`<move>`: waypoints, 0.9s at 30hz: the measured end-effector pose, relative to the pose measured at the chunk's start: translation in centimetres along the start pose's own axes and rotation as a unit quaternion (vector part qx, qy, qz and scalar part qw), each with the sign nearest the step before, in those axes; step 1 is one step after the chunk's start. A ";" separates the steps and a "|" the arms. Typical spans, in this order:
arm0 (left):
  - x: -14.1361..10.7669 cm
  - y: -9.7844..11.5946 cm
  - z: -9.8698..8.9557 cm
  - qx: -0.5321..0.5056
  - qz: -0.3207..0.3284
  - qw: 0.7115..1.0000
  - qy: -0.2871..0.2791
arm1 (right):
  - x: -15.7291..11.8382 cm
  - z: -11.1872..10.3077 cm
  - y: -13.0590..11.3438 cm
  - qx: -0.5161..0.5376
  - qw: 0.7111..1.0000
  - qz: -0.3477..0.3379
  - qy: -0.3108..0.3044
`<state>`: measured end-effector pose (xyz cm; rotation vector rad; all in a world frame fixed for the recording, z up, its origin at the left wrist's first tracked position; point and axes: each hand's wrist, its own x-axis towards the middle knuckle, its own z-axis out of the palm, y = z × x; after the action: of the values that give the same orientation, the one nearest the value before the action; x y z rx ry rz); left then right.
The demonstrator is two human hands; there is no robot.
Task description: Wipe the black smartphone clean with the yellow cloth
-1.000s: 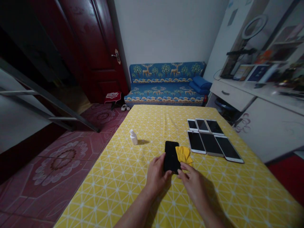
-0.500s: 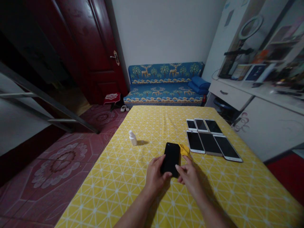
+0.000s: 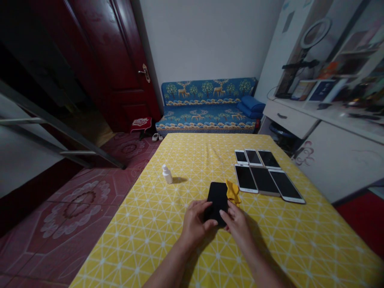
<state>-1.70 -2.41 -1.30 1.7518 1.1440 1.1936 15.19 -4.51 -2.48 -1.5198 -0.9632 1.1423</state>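
Observation:
A black smartphone (image 3: 218, 196), its dark face up, is held low over the table between my two hands. My left hand (image 3: 195, 218) is closed on its left side, fingers on the left edge and thumb at the bottom corner. Gripping the lower right side is my right hand (image 3: 235, 224), with its thumb over the dark face. A crumpled yellow cloth (image 3: 233, 192) sticks up beside the phone's right edge, against my right fingertips; whether they pinch it too is hidden.
Several phones, among them a white-framed one (image 3: 246, 178), lie in two rows at the right on the yellow tablecloth (image 3: 144, 240). A small white bottle (image 3: 167, 175) stands at the left. Beyond the table are a blue patterned sofa (image 3: 204, 114) and a white cabinet (image 3: 339, 152).
The phone has moved slightly toward me. My right fingers have shifted a little up along its right edge, and the yellow cloth now stands up more beside it.

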 end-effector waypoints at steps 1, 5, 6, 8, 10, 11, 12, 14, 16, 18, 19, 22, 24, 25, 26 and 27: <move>0.0 0.3 -0.1 -0.017 -0.015 1.000 0.001 | -0.3 0.0 -0.5 0.011 1.000 0.012 -0.004; 0.0 1.8 -0.3 -0.144 -0.118 0.982 0.043 | -1.6 -0.8 -2.8 0.039 0.996 0.075 -0.008; 0.0 2.1 -0.2 -0.192 -0.147 0.968 0.066 | -2.0 -1.2 -3.3 0.052 0.994 0.092 -0.015; 0.0 2.5 0.0 -0.267 -0.189 0.938 0.110 | -2.6 -2.2 -4.3 0.088 0.987 0.120 -0.051; 0.2 2.8 0.1 -0.319 -0.222 0.911 0.141 | -3.1 -3.2 -5.0 0.118 0.979 0.132 -0.103; 0.2 2.8 0.0 -0.323 -0.223 0.906 0.156 | -3.4 -3.8 -5.4 0.130 0.974 0.129 -0.129; 0.3 2.9 -0.1 -0.318 -0.223 0.909 0.152 | -3.6 -4.3 -5.7 0.142 0.971 0.122 -0.151; 0.4 2.8 -0.4 -0.292 -0.212 0.921 0.148 | -3.9 -5.5 -6.2 0.165 0.965 0.102 -0.174; 0.5 2.7 -0.5 -0.275 -0.204 0.931 0.128 | -3.7 -7.3 -6.4 0.168 0.971 0.082 -0.148; 0.4 2.5 -0.4 -0.285 -0.204 0.929 0.117 | -2.7 -9.7 -6.4 0.135 0.987 0.057 -0.073; 0.3 2.3 -0.3 -0.300 -0.206 0.924 0.116 | -1.8 -11.2 -6.2 0.108 0.993 0.047 -0.022; 0.2 1.5 0.1 -0.326 -0.207 0.917 0.104 | 1.5 -16.1 -5.7 0.047 0.991 0.010 0.122; 0.3 0.9 0.1 -0.288 -0.198 0.933 0.090 | 4.0 -19.2 -5.6 0.029 0.980 -0.017 0.197; 0.3 0.7 0.1 -0.261 -0.193 0.942 0.084 | 5.1 -20.5 -5.6 0.014 0.975 -0.024 0.221; 0.3 0.5 0.0 -0.239 -0.187 0.950 0.079 | 6.0 -21.6 -5.6 -0.001 0.970 -0.011 0.244; 0.3 0.3 0.0 -0.223 -0.183 0.955 0.073 | 6.9 -22.5 -5.7 -0.013 0.965 0.012 0.263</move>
<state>-1.58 -2.22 -0.93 1.0747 1.1160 1.2440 38.49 -2.02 3.72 -1.7376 -0.5968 0.6824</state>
